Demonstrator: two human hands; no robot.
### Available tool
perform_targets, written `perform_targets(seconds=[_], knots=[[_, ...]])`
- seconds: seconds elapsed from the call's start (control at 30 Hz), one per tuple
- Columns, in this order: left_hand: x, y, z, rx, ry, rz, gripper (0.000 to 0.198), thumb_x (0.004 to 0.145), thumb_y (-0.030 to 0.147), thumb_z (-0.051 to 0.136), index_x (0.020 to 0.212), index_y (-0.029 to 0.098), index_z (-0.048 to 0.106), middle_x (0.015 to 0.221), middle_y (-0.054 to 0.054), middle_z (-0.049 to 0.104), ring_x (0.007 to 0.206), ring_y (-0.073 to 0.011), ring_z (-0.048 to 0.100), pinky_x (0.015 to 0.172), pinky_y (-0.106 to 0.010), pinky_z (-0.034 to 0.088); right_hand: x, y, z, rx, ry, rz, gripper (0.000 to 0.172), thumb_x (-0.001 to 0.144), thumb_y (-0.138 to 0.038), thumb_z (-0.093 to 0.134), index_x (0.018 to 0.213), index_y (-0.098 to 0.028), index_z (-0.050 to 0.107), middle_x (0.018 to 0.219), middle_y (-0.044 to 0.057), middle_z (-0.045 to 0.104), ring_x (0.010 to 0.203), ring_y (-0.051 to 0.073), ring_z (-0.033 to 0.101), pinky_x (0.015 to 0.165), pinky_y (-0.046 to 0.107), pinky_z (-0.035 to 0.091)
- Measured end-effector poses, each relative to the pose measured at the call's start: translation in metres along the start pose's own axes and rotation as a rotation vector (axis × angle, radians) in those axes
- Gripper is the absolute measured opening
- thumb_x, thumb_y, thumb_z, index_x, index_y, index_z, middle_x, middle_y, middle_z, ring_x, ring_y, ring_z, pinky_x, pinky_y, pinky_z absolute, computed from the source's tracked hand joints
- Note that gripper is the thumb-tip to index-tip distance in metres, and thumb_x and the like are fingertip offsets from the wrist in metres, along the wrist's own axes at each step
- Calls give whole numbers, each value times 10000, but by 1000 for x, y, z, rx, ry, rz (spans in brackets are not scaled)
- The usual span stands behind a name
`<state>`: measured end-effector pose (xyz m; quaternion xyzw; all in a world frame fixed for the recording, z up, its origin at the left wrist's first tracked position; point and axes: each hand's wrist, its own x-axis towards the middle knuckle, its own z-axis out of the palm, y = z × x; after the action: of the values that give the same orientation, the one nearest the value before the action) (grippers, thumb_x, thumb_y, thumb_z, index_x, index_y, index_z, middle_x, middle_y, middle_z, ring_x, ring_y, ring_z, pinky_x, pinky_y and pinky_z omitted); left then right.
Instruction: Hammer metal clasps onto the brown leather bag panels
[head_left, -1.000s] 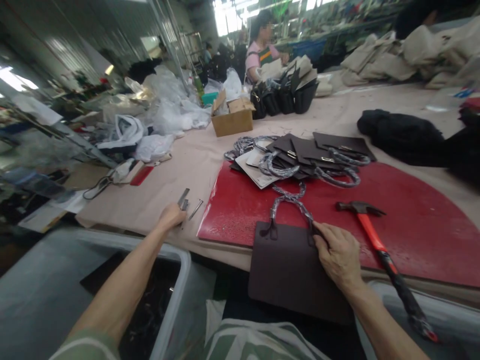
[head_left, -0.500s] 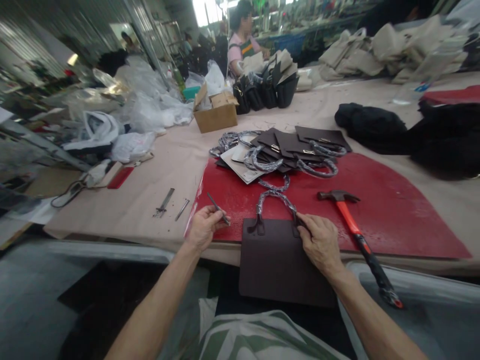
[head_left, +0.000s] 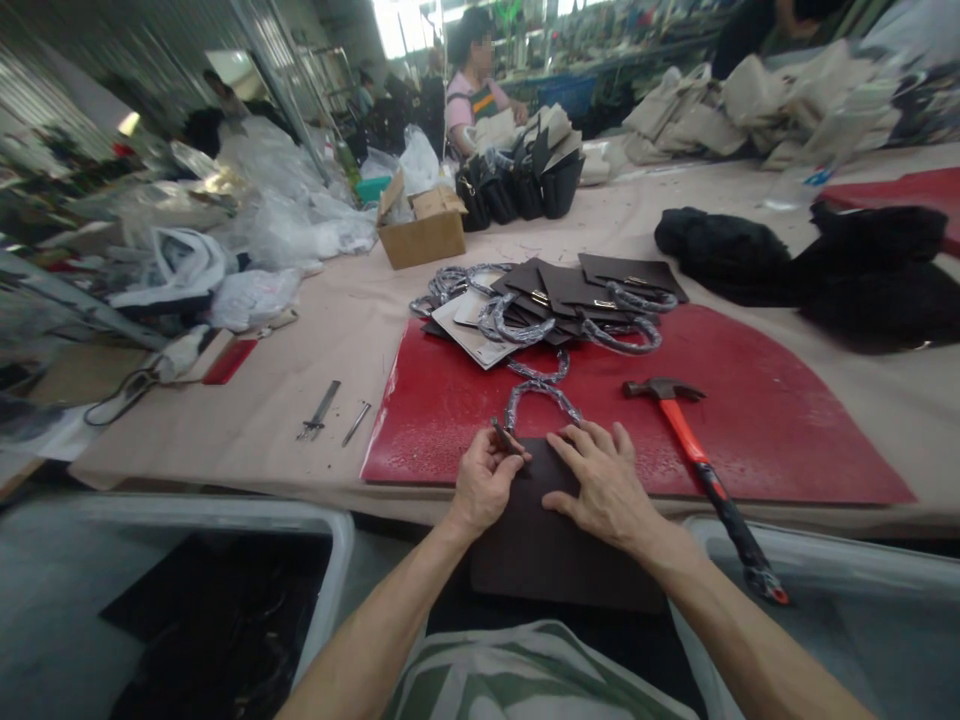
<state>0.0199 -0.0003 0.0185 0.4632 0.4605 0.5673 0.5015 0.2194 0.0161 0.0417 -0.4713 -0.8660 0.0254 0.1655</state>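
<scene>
A dark brown bag panel point(head_left: 559, 555) hangs over the table's front edge, its plastic-wrapped handle point(head_left: 541, 388) arching away from me. At the panel's upper left corner, my left hand point(head_left: 484, 482) pinches a thin metal punch-like tool point(head_left: 504, 436) close to the handle's left end. My right hand point(head_left: 604, 485) lies on the panel with its fingers spread, fingertips near the handle's right end. To the right, a claw hammer point(head_left: 686, 430) with an orange and black handle rests on the red mat point(head_left: 750, 400), its grip sticking out past the edge.
Behind the panel lies a pile of brown panels point(head_left: 559, 290) with wrapped handles. Small metal tools point(head_left: 321, 410) are at left. A cardboard box point(head_left: 421, 235), black bags point(head_left: 525, 180) and black cloth point(head_left: 727, 245) stand farther back. Grey bins point(head_left: 341, 540) flank my legs.
My left hand has moved right with the metal tool, onto the panel's left corner by the handle. My right hand has let go of the handle's end and spread flat on the panel.
</scene>
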Motion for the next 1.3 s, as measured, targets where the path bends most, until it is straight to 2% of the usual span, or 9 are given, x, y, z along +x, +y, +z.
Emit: perform_targets(seconds=[0.13, 0.27, 0.43, 0.6, 0.73, 0.8, 0.87, 1.03, 1.3], knots=[[-8, 1, -2, 17, 4, 22, 208, 849, 244, 666, 991, 161, 539, 933, -58, 673, 876, -180, 728, 829, -301, 585, -3, -1, 10, 11, 5, 28, 763, 692, -584, 796, 1301, -176, 586, 1285, 148, 589, 1233, 389, 437, 1123, 639, 197], [-16, 1, -1, 22, 43, 42, 208, 853, 246, 662, 999, 167, 537, 942, -57, 672, 885, -178, 725, 860, -312, 582, -9, 1, 14, 63, 40, 27, 740, 697, -587, 786, 1295, -200, 585, 1282, 141, 583, 1240, 374, 434, 1123, 612, 212], [-25, -2, 1, 50, 59, 95, 167, 877, 239, 637, 1002, 177, 546, 950, -52, 668, 892, -175, 719, 848, -303, 590, -11, 3, 15, 63, 55, -9, 782, 677, -609, 793, 1287, -166, 586, 1259, 153, 588, 1222, 371, 439, 1131, 608, 187], [-34, -11, 0, 231, 38, 212, 168, 916, 197, 584, 1081, 177, 559, 993, -72, 694, 928, -175, 710, 871, -303, 593, -13, 2, 16, 43, 62, -38, 773, 712, -597, 775, 1303, -140, 574, 1282, 163, 584, 1233, 360, 443, 1155, 595, 146], [-36, -12, 0, 366, 31, 324, 208, 902, 163, 592, 1109, 171, 577, 1004, -76, 704, 929, -174, 710, 879, -300, 593, -11, -3, 14, 72, 44, 30, 741, 695, -540, 818, 1284, -148, 596, 1267, 146, 600, 1235, 349, 453, 1163, 585, 145], [-35, -8, 2, 359, 34, 310, 192, 898, 164, 601, 1089, 166, 590, 987, -73, 705, 918, -170, 713, 877, -295, 593, -9, -7, 13, 76, 32, 79, 708, 688, -492, 839, 1272, -164, 609, 1256, 130, 607, 1234, 342, 456, 1163, 588, 151], [-33, -2, 4, 279, 55, 237, 156, 905, 182, 606, 1058, 161, 594, 971, -69, 703, 898, -166, 718, 855, -286, 598, -7, -10, 12, 75, 13, 109, 684, 687, -462, 847, 1266, -180, 618, 1260, 119, 605, 1243, 340, 451, 1163, 593, 160], [-26, 10, 9, 108, 149, 84, 153, 904, 219, 635, 1036, 151, 597, 993, -73, 709, 914, -166, 726, 864, -277, 594, -5, -10, 14, 82, -4, 110, 682, 680, -443, 859, 1266, -185, 626, 1287, 112, 593, 1277, 345, 425, 1172, 610, 145], [-21, -7, 13, 162, 52, 143, 138, 901, 201, 640, 1031, 159, 622, 1044, -79, 729, 986, -191, 717, 935, -338, 593, -6, -7, 16, 115, 13, 121, 645, 678, -414, 854, 1242, -189, 635, 1278, 110, 606, 1260, 342, 447, 1170, 608, 159]])
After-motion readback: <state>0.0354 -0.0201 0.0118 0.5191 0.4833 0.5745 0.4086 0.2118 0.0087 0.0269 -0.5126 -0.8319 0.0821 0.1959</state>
